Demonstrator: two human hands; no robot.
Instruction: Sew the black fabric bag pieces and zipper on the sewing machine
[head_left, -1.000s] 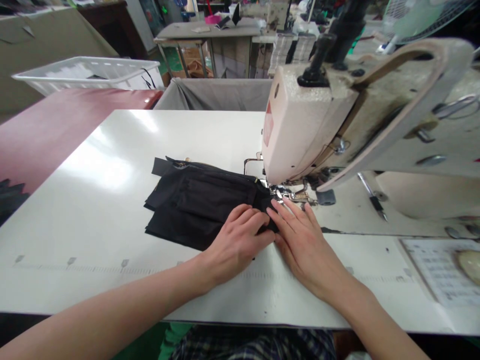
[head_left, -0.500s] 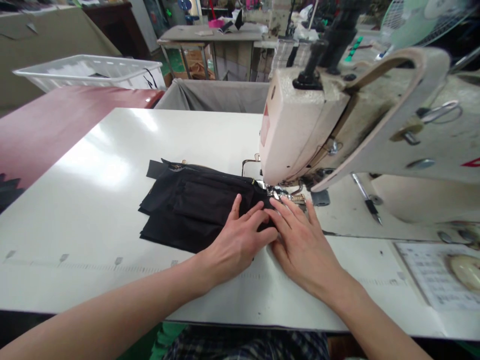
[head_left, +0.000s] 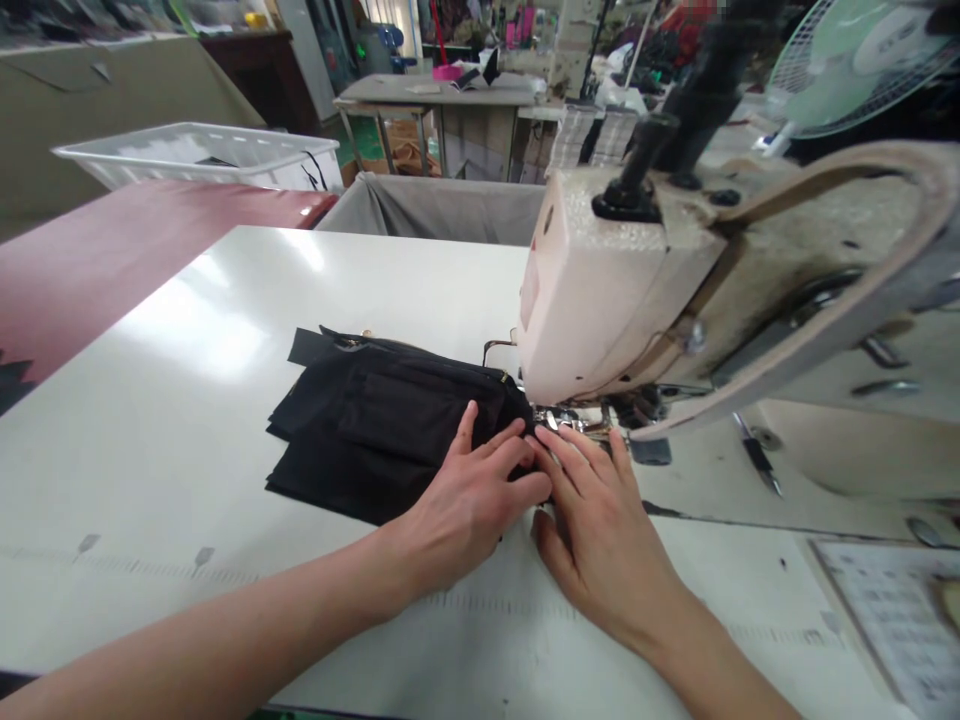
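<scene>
A layered black fabric piece (head_left: 397, 410) with a zipper along its far edge and a raised pocket-like panel lies on the white table. Its right end is under the presser foot (head_left: 555, 418) of a sewing machine (head_left: 600, 290). My left hand (head_left: 476, 490) rests on the near right part of the fabric. Its thumb and forefinger are bent together at the fabric's edge, the little finger apart. Close beside it, my right hand (head_left: 600, 510) lies palm down just in front of the presser foot, fingers stretched and fanned. Fabric beneath both hands is hidden.
A pen (head_left: 757, 455) lies on the machine bed at right. Printed ruler marks run along the table (head_left: 247, 640) near me. Beyond are a reddish surface (head_left: 150, 230), a white plastic basket (head_left: 202, 150) and a grey cloth-lined bin (head_left: 450, 205). A fan (head_left: 862, 60) stands behind the machine.
The camera view has shifted, so the machine appears larger and lower. Both hands keep nearly the same pose on the fabric, whose right end stays at the presser foot.
</scene>
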